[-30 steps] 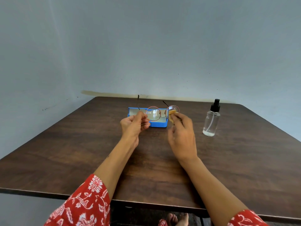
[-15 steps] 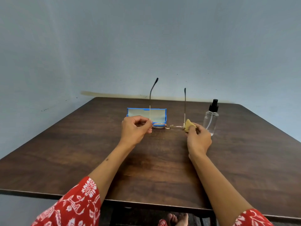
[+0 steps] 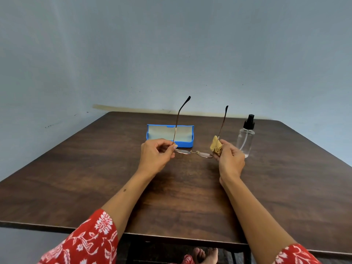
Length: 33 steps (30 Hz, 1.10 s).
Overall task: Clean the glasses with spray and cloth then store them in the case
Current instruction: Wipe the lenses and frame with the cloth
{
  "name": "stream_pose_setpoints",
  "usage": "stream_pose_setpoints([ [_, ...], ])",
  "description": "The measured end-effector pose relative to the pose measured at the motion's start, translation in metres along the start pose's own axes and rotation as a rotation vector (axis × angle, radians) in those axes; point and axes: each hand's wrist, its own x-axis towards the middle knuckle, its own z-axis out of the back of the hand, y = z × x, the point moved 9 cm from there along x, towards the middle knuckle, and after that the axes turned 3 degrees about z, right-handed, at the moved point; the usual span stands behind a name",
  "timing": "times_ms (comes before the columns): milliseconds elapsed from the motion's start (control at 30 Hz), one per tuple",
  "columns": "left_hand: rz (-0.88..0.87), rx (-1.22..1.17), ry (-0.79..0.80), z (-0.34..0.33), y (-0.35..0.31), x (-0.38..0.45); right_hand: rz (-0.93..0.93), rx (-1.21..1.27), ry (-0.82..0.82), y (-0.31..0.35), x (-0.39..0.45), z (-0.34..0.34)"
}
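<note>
Thin-rimmed glasses (image 3: 194, 152) hang lens-down over the table, both temple arms pointing straight up. My left hand (image 3: 156, 156) pinches the frame at its left hinge. My right hand (image 3: 229, 161) grips the right end of the frame together with a small folded yellow cloth (image 3: 214, 144). Behind my left hand lies the open blue case (image 3: 169, 135) with a pale lining, nothing in it. A clear spray bottle (image 3: 246, 137) with a black pump top stands upright just right of my right hand.
The dark wooden table (image 3: 171, 197) runs back to a grey-blue wall. Its front edge lies near my red patterned sleeves, and bare feet show beneath it.
The glasses went from upright with the cloth on the right lens to lens-down with temples up. My hands spread apart to the frame's two ends and have since held nearly still.
</note>
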Motion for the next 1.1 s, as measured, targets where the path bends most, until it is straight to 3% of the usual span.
stream_pose_setpoints([
  [500, 0.242, -0.148, 0.02, -0.003, 0.04, 0.008, 0.045, -0.063, 0.106, -0.003, 0.007, -0.007],
  [933, 0.316, -0.264, 0.067, 0.0, 0.043, 0.007, 0.109, -0.165, 0.23, 0.005, 0.004, -0.018],
  [1100, 0.314, -0.239, 0.089, -0.003, 0.045, 0.006, 0.12, -0.232, 0.197, 0.003, 0.006, -0.015],
])
